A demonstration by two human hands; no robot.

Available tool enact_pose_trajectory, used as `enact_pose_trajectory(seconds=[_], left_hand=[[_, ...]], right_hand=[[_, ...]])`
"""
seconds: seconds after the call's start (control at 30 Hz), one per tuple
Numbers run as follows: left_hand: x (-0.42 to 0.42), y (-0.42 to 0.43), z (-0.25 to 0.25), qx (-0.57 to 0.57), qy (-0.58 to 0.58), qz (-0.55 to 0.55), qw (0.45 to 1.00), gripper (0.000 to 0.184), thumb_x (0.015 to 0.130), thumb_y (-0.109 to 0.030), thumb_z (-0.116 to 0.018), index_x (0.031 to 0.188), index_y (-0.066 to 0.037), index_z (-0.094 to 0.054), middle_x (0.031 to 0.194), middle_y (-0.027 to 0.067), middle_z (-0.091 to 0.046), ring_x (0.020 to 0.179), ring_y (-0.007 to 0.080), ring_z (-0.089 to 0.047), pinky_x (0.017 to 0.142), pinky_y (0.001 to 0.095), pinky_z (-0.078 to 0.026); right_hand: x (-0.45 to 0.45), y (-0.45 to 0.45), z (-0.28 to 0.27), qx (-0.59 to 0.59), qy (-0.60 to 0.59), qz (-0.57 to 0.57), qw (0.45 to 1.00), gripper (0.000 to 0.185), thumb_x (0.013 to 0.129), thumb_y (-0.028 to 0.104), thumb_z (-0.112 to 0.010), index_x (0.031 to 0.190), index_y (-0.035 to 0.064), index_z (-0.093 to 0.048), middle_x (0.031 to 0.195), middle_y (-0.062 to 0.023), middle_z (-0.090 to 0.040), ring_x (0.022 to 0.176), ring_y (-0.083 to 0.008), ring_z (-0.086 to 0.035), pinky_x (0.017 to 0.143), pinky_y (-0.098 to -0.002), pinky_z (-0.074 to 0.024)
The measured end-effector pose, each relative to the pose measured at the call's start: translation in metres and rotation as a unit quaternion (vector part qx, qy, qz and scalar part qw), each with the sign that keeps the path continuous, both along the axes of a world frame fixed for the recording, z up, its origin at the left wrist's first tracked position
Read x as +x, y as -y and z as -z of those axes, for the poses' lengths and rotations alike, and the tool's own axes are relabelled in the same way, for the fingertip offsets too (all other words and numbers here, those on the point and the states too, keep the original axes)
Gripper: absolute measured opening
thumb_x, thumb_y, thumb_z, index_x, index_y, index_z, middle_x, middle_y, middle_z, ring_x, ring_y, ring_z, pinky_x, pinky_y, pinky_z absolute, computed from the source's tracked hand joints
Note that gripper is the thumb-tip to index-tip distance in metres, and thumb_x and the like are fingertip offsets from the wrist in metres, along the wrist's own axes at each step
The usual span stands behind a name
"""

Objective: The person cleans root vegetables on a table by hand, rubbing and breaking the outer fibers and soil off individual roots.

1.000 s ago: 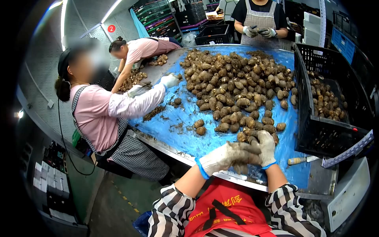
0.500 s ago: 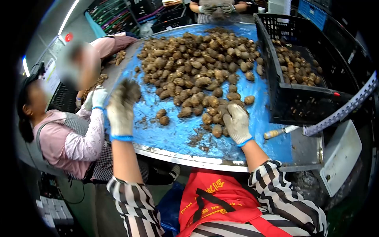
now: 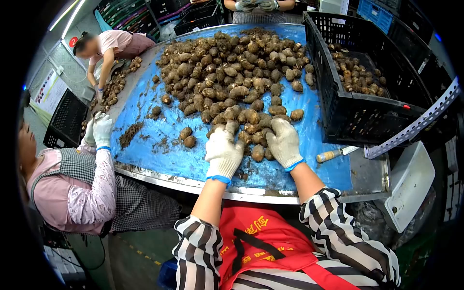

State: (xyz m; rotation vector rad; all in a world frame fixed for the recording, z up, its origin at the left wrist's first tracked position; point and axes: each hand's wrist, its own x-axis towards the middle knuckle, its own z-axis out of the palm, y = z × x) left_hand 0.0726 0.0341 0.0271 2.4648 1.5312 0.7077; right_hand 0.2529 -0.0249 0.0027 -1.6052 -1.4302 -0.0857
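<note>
A large heap of brown taro corms (image 3: 227, 72) covers the middle of a table with a blue plastic sheet (image 3: 309, 164). My left hand (image 3: 224, 151), in a whitish glove with a blue wristband, rests at the heap's near edge, thumb apart and fingers reaching onto the corms. Across from it, my similarly gloved right hand (image 3: 284, 144) touches the corms from the right, its soiled fingers stretched toward them. Several corms lie between the hands. Left of them sit two loose corms (image 3: 187, 137) and a patch of dark soil (image 3: 130, 134).
A black crate (image 3: 367, 116) with taro corms stands at the right. Near it lies a wooden-handled knife (image 3: 333, 154). A co-worker (image 3: 72, 183) sits at the left; another (image 3: 113, 50) bends over smaller pieces. A third person's gloved hands (image 3: 256, 5) show at the far edge.
My left hand has come from the left side of the sheet to the heap's near edge, opposite my right hand. The right hand stays by the corms. The view has shifted slightly.
</note>
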Motion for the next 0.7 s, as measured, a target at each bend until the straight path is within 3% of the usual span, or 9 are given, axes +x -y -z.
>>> enact_pose_trajectory(seconds=[0.03, 0.17, 0.3, 0.33, 0.43, 0.53, 0.63, 0.7], left_hand=[[0.006, 0.002, -0.008, -0.027, -0.055, 0.008, 0.998, 0.059, 0.078, -0.024, -0.078, 0.133, -0.016, -0.06, 0.134, 0.0161, -0.057, 0.119, 0.0369, -0.057, 0.099, 0.0457, -0.048], [0.012, 0.005, -0.008, -0.034, -0.127, 0.075, 0.988, 0.06, 0.077, -0.026, -0.079, 0.134, -0.016, -0.06, 0.125, 0.0138, -0.057, 0.115, 0.0365, -0.056, 0.095, 0.0477, -0.048], [0.008, 0.001, 0.012, -0.021, -0.046, 0.037, 0.998, 0.058, 0.075, -0.023, -0.081, 0.128, -0.014, -0.063, 0.118, 0.0139, -0.06, 0.111, 0.0357, -0.059, 0.093, 0.0456, -0.049], [0.005, 0.004, 0.017, 0.0, 0.019, 0.054, 0.998, 0.056, 0.073, -0.02, -0.082, 0.125, -0.012, -0.064, 0.115, 0.0152, -0.061, 0.11, 0.0357, -0.06, 0.092, 0.0447, -0.051], [0.002, 0.004, 0.021, -0.061, 0.061, 0.054, 0.995, 0.055, 0.072, -0.017, -0.082, 0.124, -0.01, -0.064, 0.113, 0.0164, -0.062, 0.109, 0.036, -0.061, 0.09, 0.0447, -0.052], [0.002, 0.009, 0.003, -0.045, 0.042, 0.081, 0.995, 0.053, 0.074, -0.013, -0.081, 0.124, -0.006, -0.065, 0.116, 0.0189, -0.063, 0.109, 0.0362, -0.062, 0.094, 0.0419, -0.051], [-0.002, 0.013, -0.002, -0.04, -0.03, 0.066, 0.997, 0.059, 0.072, -0.017, -0.081, 0.128, -0.012, -0.064, 0.11, 0.0175, -0.062, 0.104, 0.0362, -0.063, 0.089, 0.0443, -0.052], [-0.011, 0.007, 0.011, -0.067, 0.03, 0.066, 0.995, 0.052, 0.074, -0.016, -0.083, 0.123, -0.009, -0.068, 0.11, 0.0163, -0.062, 0.105, 0.0343, -0.063, 0.093, 0.0414, -0.052]], right_hand=[[-0.001, 0.001, -0.002, 0.004, 0.003, -0.005, 1.0, 0.018, 0.079, 0.01, -0.068, 0.093, 0.0001, -0.065, 0.095, -0.0188, -0.065, 0.092, -0.0389, -0.063, 0.083, -0.0463, -0.0508], [-0.004, 0.002, -0.006, -0.012, 0.005, -0.028, 1.0, 0.018, 0.08, 0.012, -0.068, 0.093, -0.0004, -0.065, 0.094, -0.0199, -0.065, 0.09, -0.0393, -0.063, 0.082, -0.0461, -0.0507], [-0.005, 0.005, -0.009, -0.034, -0.022, -0.039, 0.998, 0.02, 0.079, 0.014, -0.066, 0.094, 0.0003, -0.067, 0.094, -0.0167, -0.066, 0.094, -0.0375, -0.062, 0.084, -0.0472, -0.0498], [-0.004, 0.005, -0.008, -0.015, -0.025, -0.04, 0.999, 0.02, 0.079, 0.014, -0.066, 0.094, 0.0001, -0.067, 0.094, -0.0169, -0.066, 0.094, -0.0375, -0.062, 0.084, -0.0473, -0.0499], [-0.005, 0.003, -0.004, 0.008, -0.033, -0.049, 0.998, 0.021, 0.079, 0.015, -0.066, 0.094, 0.0001, -0.067, 0.093, -0.0171, -0.066, 0.094, -0.0375, -0.062, 0.084, -0.0473, -0.05], [-0.006, 0.002, -0.005, -0.03, -0.028, -0.058, 0.998, 0.02, 0.079, 0.015, -0.066, 0.093, 0.0012, -0.068, 0.093, -0.0169, -0.066, 0.094, -0.0372, -0.062, 0.084, -0.0472, -0.05], [-0.008, 0.003, -0.007, -0.044, -0.035, -0.059, 0.997, 0.018, 0.08, 0.015, -0.066, 0.093, 0.0025, -0.07, 0.093, -0.0165, -0.067, 0.094, -0.0366, -0.063, 0.085, -0.0471, -0.05], [-0.009, 0.004, -0.011, -0.034, -0.056, -0.059, 0.996, 0.017, 0.081, 0.015, -0.066, 0.093, 0.0032, -0.071, 0.092, -0.0162, -0.067, 0.094, -0.0363, -0.063, 0.085, -0.0468, -0.0501]])
